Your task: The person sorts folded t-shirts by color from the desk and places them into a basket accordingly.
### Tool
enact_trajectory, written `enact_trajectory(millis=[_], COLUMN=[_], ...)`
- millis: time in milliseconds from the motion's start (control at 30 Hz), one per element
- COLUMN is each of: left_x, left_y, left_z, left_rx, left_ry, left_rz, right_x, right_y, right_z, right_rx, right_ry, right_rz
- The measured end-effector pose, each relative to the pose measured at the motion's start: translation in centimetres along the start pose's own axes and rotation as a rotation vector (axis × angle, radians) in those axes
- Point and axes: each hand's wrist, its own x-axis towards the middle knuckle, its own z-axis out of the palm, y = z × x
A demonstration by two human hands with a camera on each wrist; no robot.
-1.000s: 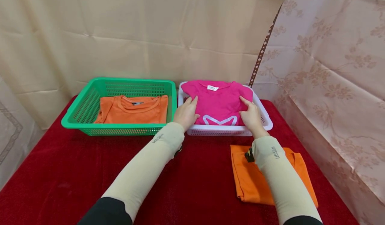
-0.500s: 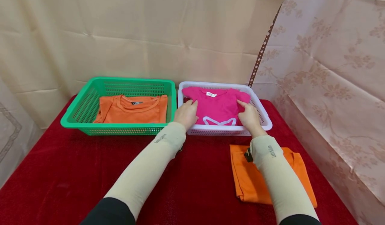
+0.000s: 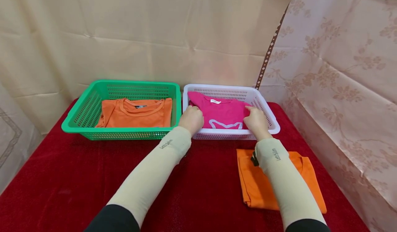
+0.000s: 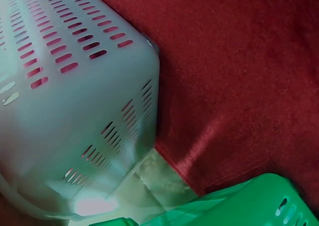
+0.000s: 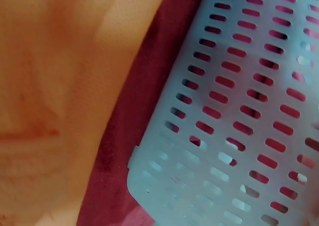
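Observation:
A folded pink T-shirt (image 3: 224,111) with a white neck label and a pale outline print lies in the white basket (image 3: 273,116). My left hand (image 3: 192,119) reaches over the basket's front left rim to the shirt's left edge, its fingers bent down and their tips hidden. At the shirt's right shoulder, my right hand (image 3: 256,120) touches the cloth with an outstretched index finger; its other fingers are hidden. Both wrist views show mainly the basket's perforated outside (image 4: 109,86), with pink cloth behind the slots, and no clear view of either hand's fingertips.
A green basket (image 3: 121,130) holding a folded orange T-shirt (image 3: 139,113) stands just left of the white one. Another folded orange garment (image 3: 258,187) lies on the red tablecloth (image 3: 198,190) beneath my right forearm. Curtains hang behind and to the right.
The pink T-shirt has sunk lower into the white basket, its right shoulder dropping most. My left hand's fingers have bent downward, and my right hand has shifted slightly left and down.

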Motion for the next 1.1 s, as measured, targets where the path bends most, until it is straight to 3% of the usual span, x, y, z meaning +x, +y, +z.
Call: enact_trajectory(millis=[133,300,567,667,867,1100], left_x=[-0.2,-0.7,-1.9,-2.5,-4.1,-5.7], left_y=[-0.1,-0.3,-0.5,-0.2,1.3,2.5], left_z=[0.0,0.2,-0.5,-0.7,-0.7,-0.8], left_rx=[0.016,-0.032,-0.073,-0.178,-0.434,-0.545], left_ry=[0.024,0.094,0.26,0.288,0.287,0.304], left_rz=[0.024,0.015,0.044,0.031,0.043,0.057], right_x=[-0.5,-1.0,-1.9,-2.5,-4.2,-6.0], right_y=[-0.1,0.0,0.8,1.3,2.0,1.9], right_z=[0.4,0.6,0.4,0.3,0.1,-1.0], right_rx=[-0.026,0.06,0.237,0.301,0.41,0.551], right_ry=[0.114,0.211,0.455,0.502,0.504,0.532], right_rz=[0.026,0.063,-0.016,-0.049,-0.033,-0.056])
